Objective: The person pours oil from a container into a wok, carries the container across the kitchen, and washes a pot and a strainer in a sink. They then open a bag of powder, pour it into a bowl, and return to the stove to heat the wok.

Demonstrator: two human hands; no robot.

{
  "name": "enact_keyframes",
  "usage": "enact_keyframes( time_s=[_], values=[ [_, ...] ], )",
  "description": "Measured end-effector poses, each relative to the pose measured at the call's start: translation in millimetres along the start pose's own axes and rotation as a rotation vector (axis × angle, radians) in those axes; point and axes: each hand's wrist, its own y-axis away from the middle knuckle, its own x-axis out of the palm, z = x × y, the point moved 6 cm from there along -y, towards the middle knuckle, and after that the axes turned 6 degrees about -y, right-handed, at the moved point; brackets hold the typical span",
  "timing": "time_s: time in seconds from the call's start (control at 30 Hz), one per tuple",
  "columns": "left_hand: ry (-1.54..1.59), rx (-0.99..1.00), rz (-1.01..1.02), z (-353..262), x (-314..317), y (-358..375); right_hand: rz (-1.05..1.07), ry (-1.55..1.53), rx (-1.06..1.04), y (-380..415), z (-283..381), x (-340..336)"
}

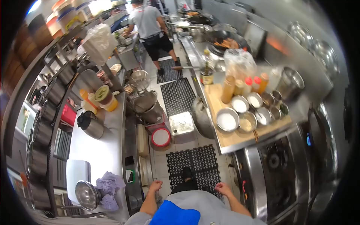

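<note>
Low in the head view, my left hand (pixel 156 185) hangs beside my body with its fingers curled; whether anything is in it is too small to tell. My right hand (pixel 224 188) is on the other side, fingers also curled, near the stove edge. Neither hand touches a counter. A black rubber mat (pixel 195 165) lies on the floor between and beyond them. To the left, a steel strainer bowl (pixel 87 195) and crumpled purple cloths (pixel 109 183) rest on the steel counter (pixel 108 150).
Bowls of white powder (pixel 227 119) and sauce bottles (pixel 227 90) stand on a wooden board (pixel 225 139) at right, beyond the stove (pixel 275 159). A red-rimmed bucket (pixel 161 137) and metal tray (pixel 181 123) occupy the floor. A person (pixel 148 22) stands farther down the aisle.
</note>
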Motion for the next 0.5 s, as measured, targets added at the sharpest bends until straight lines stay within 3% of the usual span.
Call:
enact_keyframes(
  time_s=[0.1, 0.23, 0.3, 0.37, 0.43, 0.47, 0.5],
  values=[
    [-0.137, -0.090, 0.101, 22, 6, -36, -0.040, -0.019, -0.055, -19, 19, 9],
    [-0.071, -0.109, 0.104, 7, 11, -54, -0.067, 0.033, -0.112, -40, 65, 18],
    [-0.200, 0.040, 0.100, -12, 10, -69, -0.065, 0.062, -0.191, -55, 87, 24],
    [-0.007, 0.038, 0.117, -20, 15, -80, 0.061, 0.134, -0.124, -63, 117, 42],
    [-0.065, 0.226, -0.102, -44, 5, -72, 0.243, 0.142, -0.126, -91, 126, 64],
    [0.001, 0.264, -0.120, -60, -7, -51, 0.323, 0.253, -0.171, -103, 132, 73],
    [-0.033, 0.260, -0.276, -56, -5, -56, 0.433, 0.381, -0.170, -106, 139, 77]
  ],
)
